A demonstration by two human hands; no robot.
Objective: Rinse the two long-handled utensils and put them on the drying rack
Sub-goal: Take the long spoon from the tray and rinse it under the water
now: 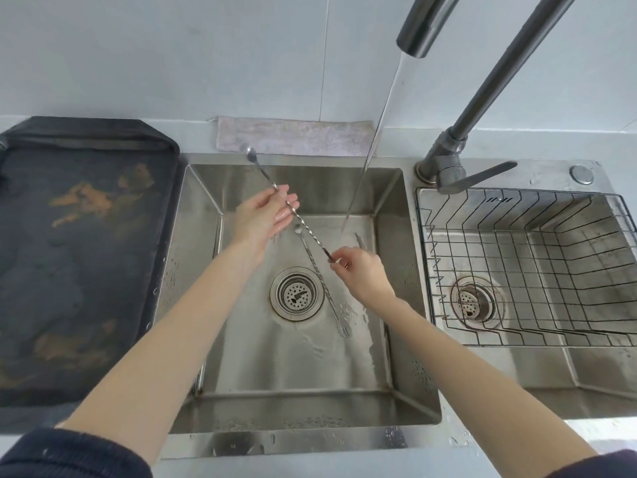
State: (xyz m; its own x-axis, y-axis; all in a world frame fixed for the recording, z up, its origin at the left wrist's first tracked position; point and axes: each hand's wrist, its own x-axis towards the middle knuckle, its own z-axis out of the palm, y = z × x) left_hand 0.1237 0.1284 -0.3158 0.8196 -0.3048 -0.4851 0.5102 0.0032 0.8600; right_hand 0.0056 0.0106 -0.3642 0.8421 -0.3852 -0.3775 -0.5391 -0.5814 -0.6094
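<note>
A long twisted-handle spoon point(312, 232) slants over the left sink basin point(293, 367), bowl end up at the back left. My right hand point(362, 274) pinches its lower end. My left hand point(265, 215) has wet, nearly straight fingers, and the stem lies across them. A second twisted utensil point(322, 284), with a small fork tip, lies flat on the basin floor beside the drain point(296, 293). The wire drying rack point(517, 270) sits in the right basin with nothing in it.
Water runs from the tap spout point(418, 32) and lands on the basin floor just right of the held spoon. The tap base and lever point(458, 174) stand between the basins. A stained dark tray point(86, 253) lies left; a pale cloth point(293, 136) lies behind the sink.
</note>
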